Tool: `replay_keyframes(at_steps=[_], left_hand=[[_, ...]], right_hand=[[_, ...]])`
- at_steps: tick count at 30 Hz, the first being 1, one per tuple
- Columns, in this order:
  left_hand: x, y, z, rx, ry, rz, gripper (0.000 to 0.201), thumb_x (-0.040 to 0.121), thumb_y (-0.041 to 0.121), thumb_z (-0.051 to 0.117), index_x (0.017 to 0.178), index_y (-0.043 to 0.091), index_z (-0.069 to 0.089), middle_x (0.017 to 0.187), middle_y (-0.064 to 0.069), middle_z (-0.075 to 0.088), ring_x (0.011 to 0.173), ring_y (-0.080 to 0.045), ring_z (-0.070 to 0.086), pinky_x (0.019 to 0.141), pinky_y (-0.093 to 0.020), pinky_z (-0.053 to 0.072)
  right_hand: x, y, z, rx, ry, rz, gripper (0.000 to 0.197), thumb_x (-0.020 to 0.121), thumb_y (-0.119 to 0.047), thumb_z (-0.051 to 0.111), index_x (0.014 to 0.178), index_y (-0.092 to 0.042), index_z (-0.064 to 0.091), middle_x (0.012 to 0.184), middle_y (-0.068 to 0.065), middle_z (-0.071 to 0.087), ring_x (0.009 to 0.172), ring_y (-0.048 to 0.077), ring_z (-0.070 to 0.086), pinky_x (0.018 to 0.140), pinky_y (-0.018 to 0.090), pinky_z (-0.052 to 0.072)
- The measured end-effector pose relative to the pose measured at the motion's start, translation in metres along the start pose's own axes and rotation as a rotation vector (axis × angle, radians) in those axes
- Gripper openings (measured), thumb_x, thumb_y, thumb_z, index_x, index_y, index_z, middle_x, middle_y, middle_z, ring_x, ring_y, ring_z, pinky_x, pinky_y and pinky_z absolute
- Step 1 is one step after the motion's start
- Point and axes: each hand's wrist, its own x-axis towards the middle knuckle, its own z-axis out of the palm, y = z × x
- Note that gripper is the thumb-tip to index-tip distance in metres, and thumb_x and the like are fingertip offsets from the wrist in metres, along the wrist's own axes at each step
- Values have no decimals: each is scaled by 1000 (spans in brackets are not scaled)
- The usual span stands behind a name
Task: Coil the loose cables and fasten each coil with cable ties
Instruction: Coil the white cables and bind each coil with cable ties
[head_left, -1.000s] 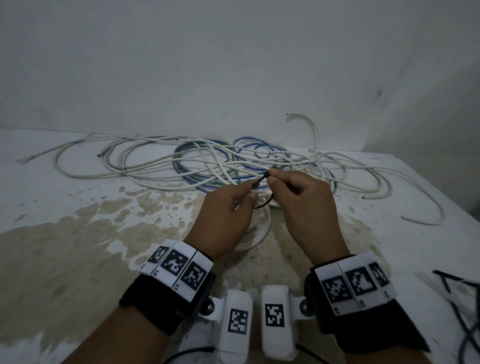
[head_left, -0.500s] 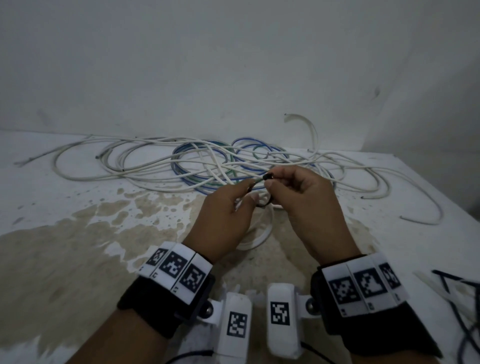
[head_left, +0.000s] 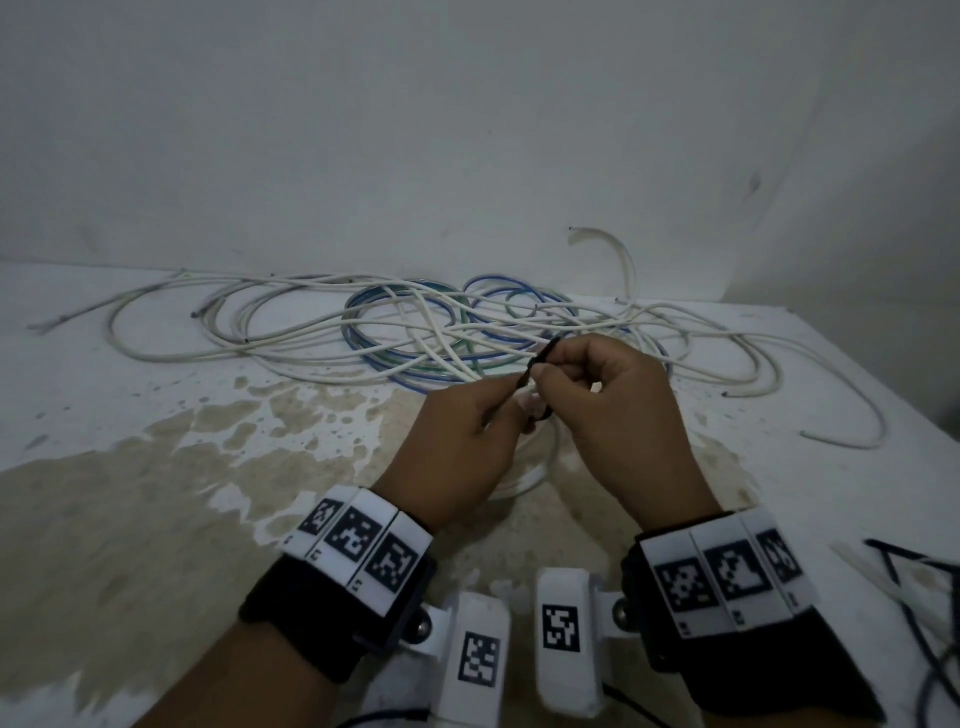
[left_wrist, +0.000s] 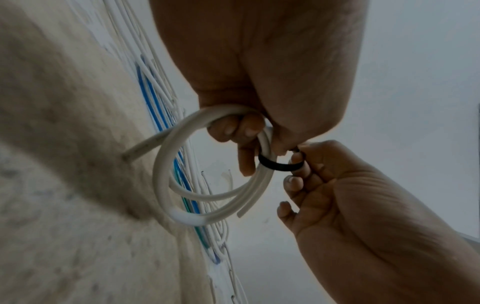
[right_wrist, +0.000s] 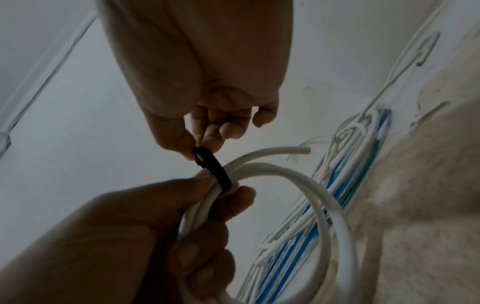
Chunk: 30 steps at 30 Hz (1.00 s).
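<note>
One small white coil (left_wrist: 207, 197) is gripped in the left hand (head_left: 457, 441) above the table (head_left: 130, 519) while a black tie (right_wrist: 215, 170) looped round it is pinched by the right hand (head_left: 618, 415); the tangled cables (head_left: 415, 332) behind remain uncoiled.

- My left hand (head_left: 457, 441) and right hand (head_left: 618, 415) meet above the table (head_left: 130, 519), coil (left_wrist: 207, 195) between them
- Loose cables (head_left: 415, 332) lie behind them
- Spare ties (head_left: 893, 571) lie far right
</note>
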Motion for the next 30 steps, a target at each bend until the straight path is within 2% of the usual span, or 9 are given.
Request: replay_keyframes(at_steps=[4, 7, 9, 13, 16, 18, 22, 27, 30], left_hand=[[0, -2, -2, 45, 30, 44, 25, 93, 28, 44, 87, 20, 67, 71, 14, 62, 69, 3, 57, 61, -7, 38], [-1, -6, -1, 125, 21, 143, 21, 92, 18, 46, 92, 15, 67, 74, 15, 59, 69, 2, 52, 62, -5, 35], [-1, -7, -1, 153, 2, 168, 22, 92, 17, 46, 95, 11, 68, 80, 5, 65, 73, -3, 56, 65, -15, 41], [-1, 0, 1, -10, 13, 11, 23, 94, 24, 46, 102, 18, 66, 87, 6, 69, 81, -7, 62, 73, -22, 47], [1, 2, 0, -267, 52, -232, 15, 95, 16, 50, 106, 25, 56, 71, 10, 60, 53, -7, 51, 55, -30, 40], [3, 2, -1, -379, 63, -272, 12, 94, 20, 51, 106, 22, 54, 67, 9, 54, 42, -3, 37, 48, -23, 30], [2, 6, 2, -309, 92, -237, 8, 93, 29, 55, 100, 28, 59, 89, -16, 60, 46, -2, 43, 48, -14, 35], [0, 5, 3, -333, 106, -211, 13, 92, 22, 59, 103, 26, 61, 73, 1, 52, 50, 4, 48, 49, -11, 33], [1, 2, 2, -276, 118, -185, 13, 88, 24, 65, 101, 23, 65, 76, 7, 48, 60, 3, 47, 55, -11, 35]], right_hand=[[-1, -1, 4, -30, 17, -3, 16, 79, -5, 67, 72, -19, 64, 57, -14, 63, 54, -2, 56, 55, 13, 44], [0, 1, 1, -152, -66, 7, 8, 78, -10, 67, 72, -16, 66, 63, -2, 65, 60, 7, 58, 62, 27, 48], [1, 4, -2, -214, -103, 15, 7, 77, -13, 69, 71, -15, 67, 67, 0, 64, 65, 7, 54, 67, 28, 44], [2, 6, -4, -158, 0, -11, 17, 81, -15, 68, 65, -21, 66, 69, -6, 65, 71, 2, 58, 68, 16, 42], [2, 4, -2, -139, 31, -59, 24, 85, -13, 66, 66, -27, 65, 67, -7, 65, 66, 2, 57, 66, 19, 43], [2, 3, -1, -133, 24, -90, 21, 86, -11, 64, 72, -26, 67, 70, -7, 66, 69, 5, 60, 70, 24, 47], [2, 3, -2, -131, -10, -128, 32, 84, -9, 66, 67, -36, 63, 73, -7, 68, 75, 9, 64, 73, 28, 50], [3, 3, -7, -194, -63, -210, 25, 81, -3, 67, 78, -28, 66, 78, -10, 64, 79, 1, 59, 70, 6, 40], [4, 5, -6, -213, -77, -239, 22, 80, -8, 68, 83, -29, 68, 78, -17, 61, 80, -3, 57, 74, 5, 37]])
